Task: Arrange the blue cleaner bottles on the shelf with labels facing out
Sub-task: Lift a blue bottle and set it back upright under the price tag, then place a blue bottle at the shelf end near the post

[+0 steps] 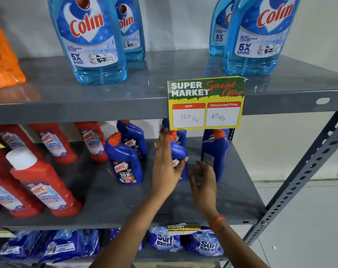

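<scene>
Several blue Harpic bottles with orange caps stand on the middle shelf (125,200). The front left one (125,163) shows its label to me, with another (134,140) behind it. My left hand (165,167) wraps around the middle blue bottle (178,153), whose label peeks out by my thumb. Another blue bottle (180,135) stands behind it. At the right, a blue bottle (217,151) shows its back sticker. My right hand (203,178) hovers blurred just left of it, fingers apart, holding nothing.
Red Harpic bottles (48,186) crowd the shelf's left half. A price card (205,104) hangs from the upper shelf edge, over the blue bottles' tops. Light-blue Colin bottles (92,41) stand on the upper shelf. Surf excel packs (164,239) lie below. A slotted steel brace (307,171) runs at the right.
</scene>
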The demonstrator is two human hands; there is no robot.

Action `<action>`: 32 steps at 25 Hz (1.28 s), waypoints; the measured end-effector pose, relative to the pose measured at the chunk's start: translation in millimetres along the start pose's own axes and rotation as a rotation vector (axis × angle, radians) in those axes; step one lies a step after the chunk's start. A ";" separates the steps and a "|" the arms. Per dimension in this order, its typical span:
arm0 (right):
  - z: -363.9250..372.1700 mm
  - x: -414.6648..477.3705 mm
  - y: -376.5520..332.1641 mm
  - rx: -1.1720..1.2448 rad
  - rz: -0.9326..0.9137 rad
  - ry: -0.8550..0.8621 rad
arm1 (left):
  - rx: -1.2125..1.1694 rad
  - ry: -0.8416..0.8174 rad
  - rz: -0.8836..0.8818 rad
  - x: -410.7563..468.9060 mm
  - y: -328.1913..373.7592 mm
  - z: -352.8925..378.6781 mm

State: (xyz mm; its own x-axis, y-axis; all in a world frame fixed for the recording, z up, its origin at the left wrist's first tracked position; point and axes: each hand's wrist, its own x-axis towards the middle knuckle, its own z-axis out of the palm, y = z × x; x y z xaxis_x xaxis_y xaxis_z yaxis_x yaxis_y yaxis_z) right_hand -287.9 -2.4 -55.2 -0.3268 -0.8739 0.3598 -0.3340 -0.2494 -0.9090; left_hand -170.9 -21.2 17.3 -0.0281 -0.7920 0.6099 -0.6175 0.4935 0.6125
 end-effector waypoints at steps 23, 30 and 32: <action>-77.0 20.2 26.3 0.051 0.337 -0.115 | -0.103 -0.251 -0.217 71.2 57.8 87.3; -77.3 19.3 17.5 0.053 0.227 -0.025 | -0.508 -0.353 -0.343 72.3 52.9 82.1; -84.8 17.7 21.2 0.248 0.251 -0.045 | -0.842 -0.664 -0.450 76.4 47.0 77.3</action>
State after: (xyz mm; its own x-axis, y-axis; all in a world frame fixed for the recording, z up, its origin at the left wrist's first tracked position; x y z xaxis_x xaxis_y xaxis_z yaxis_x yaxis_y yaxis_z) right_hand -375.8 12.2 -50.3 -0.3306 -0.9369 0.1139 -0.0213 -0.1133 -0.9933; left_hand -262.9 -86.3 53.8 -0.4999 -0.8658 0.0213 0.0345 0.0047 0.9994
